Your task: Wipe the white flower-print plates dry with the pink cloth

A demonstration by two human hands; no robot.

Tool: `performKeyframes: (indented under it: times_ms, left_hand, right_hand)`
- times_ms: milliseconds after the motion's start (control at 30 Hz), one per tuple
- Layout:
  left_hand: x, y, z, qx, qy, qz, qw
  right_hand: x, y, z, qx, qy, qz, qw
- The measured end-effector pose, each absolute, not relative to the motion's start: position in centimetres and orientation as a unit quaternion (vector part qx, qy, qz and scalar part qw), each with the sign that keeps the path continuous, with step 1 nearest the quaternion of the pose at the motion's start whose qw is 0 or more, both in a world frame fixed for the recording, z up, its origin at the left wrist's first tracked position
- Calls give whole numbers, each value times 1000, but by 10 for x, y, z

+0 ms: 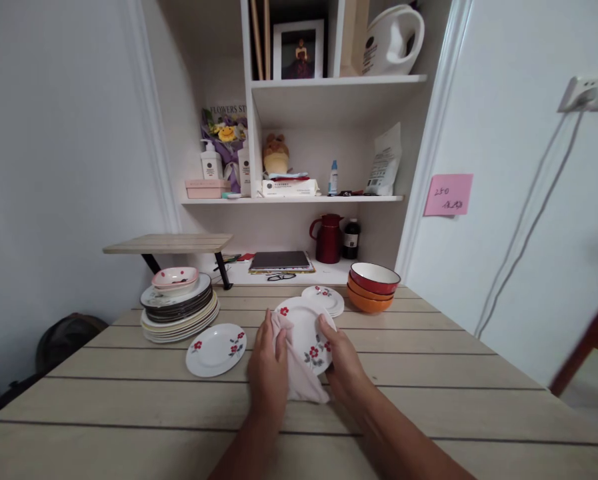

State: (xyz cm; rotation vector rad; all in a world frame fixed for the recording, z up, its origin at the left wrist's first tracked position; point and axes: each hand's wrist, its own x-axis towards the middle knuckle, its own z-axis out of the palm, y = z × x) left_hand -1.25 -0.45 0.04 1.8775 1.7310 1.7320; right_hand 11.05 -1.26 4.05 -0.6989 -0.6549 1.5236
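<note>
A white plate with red flowers (306, 330) is held tilted above the table between my two hands. My right hand (346, 363) grips its right edge, thumb on the upper face. My left hand (269, 367) is closed on a pale pink cloth (299, 377), which lies against the plate's left side and hangs below it. Another flowered plate (216, 350) lies flat on the table to the left. Behind the held plate is a small stack of flowered plates (329, 300), partly hidden by it.
A tall stack of plates (179, 317) topped by a dotted bowl (175, 279) stands at the left, beside a small raised shelf (169, 244). Stacked red and orange bowls (373, 287) stand back right. Behind are a closed laptop (279, 261) and a red jug (329, 239).
</note>
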Motion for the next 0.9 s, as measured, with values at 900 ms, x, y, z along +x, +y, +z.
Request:
performKeyframes:
  times_ms: [900]
  left_hand:
    - [-12,-2,3,711,505,477,-111]
  right_hand:
    - [107,0,30,-324,-164,770,525]
